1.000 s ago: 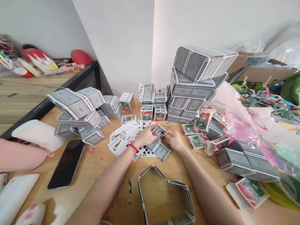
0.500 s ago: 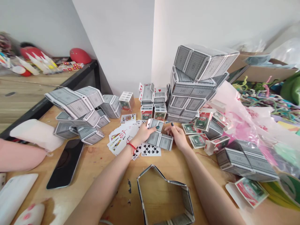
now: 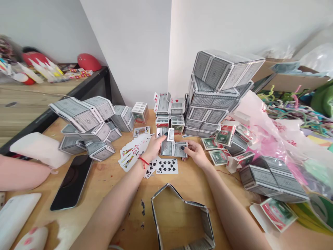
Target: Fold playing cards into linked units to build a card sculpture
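Card assembly (image 3: 166, 149): we hold it over the middle of the table (image 3: 117, 208). Card tower (image 3: 215, 95) stands toward the far edge; card frame (image 3: 207, 222) sits at the near edge. Fingers of our left hand (image 3: 153, 147) and right hand (image 3: 196, 152) pinch the assembly's corresponding sides, beyond the ten of spades (image 3: 167, 166).

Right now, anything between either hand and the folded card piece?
Nothing visible: the left hand holds the folded card piece at its left side, the right hand its right end. The ten of spades lies nearer the wearer, outside both grips.
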A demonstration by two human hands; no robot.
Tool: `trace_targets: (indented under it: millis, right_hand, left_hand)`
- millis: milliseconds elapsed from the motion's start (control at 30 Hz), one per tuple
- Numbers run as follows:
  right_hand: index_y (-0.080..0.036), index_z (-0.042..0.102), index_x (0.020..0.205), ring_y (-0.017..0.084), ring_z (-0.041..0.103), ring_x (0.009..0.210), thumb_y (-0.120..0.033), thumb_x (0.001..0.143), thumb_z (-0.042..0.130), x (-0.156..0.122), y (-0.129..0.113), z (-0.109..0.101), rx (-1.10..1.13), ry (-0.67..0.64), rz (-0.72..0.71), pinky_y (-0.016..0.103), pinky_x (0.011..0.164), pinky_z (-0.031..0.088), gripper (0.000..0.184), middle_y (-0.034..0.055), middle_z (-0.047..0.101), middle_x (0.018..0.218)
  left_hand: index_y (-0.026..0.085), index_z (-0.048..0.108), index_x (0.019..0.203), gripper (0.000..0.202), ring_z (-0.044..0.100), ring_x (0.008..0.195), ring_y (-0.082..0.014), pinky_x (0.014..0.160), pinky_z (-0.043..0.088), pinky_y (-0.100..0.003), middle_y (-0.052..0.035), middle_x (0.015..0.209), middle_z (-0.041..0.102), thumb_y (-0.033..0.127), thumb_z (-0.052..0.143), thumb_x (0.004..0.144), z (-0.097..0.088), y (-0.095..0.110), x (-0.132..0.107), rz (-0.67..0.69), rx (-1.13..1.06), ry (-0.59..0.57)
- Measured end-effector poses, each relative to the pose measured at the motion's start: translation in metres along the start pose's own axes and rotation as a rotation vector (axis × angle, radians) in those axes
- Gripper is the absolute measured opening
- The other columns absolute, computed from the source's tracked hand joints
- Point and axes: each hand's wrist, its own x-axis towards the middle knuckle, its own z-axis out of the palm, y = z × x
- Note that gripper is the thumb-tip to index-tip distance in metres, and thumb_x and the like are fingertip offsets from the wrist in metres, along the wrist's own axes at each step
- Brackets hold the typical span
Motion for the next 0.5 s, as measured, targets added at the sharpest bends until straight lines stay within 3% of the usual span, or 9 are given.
trace_targets:
  millis: [167,333,500]
  right_hand:
    - [-0.015,0.048,0.114,0.015,0.059,0.046,-0.031,0.073,0.056,0.0003,-0.0007,-0.0023,0.041,-0.013,0.026,0.027,0.043,0.049,0.045,-0.0015,0.059,0.059]
    - [-0.017,0.045,0.118,0.014,0.059,0.048,-0.026,0.071,0.053,-0.0006,-0.0053,0.0002,0.149,-0.063,0.090,0.025,0.043,0.047,0.049,-0.0020,0.058,0.061]
    - [-0.019,0.047,0.115,0.014,0.057,0.051,-0.045,0.076,0.047,0.0033,-0.0038,0.0021,0.224,-0.033,0.103,0.027,0.047,0.047,0.047,0.0003,0.057,0.065]
  left_hand:
    - [0.016,0.059,0.091,0.037,0.062,0.078,-0.0179,0.072,0.049,-0.032,-0.0052,0.090,0.066,0.022,0.071,0.057,0.0032,0.0047,-0.0030,0.048,0.191,0.019]
    - [0.016,0.058,0.092,0.036,0.062,0.077,-0.0182,0.069,0.050,-0.031,-0.0048,0.088,0.066,0.024,0.070,0.059,0.0044,0.0075,-0.0035,0.027,0.215,0.017]
    - [0.013,0.062,0.088,0.034,0.062,0.080,-0.0205,0.073,0.049,-0.033,-0.0070,0.086,0.068,0.026,0.071,0.058,0.0019,0.0092,-0.0030,0.013,0.140,-0.018]
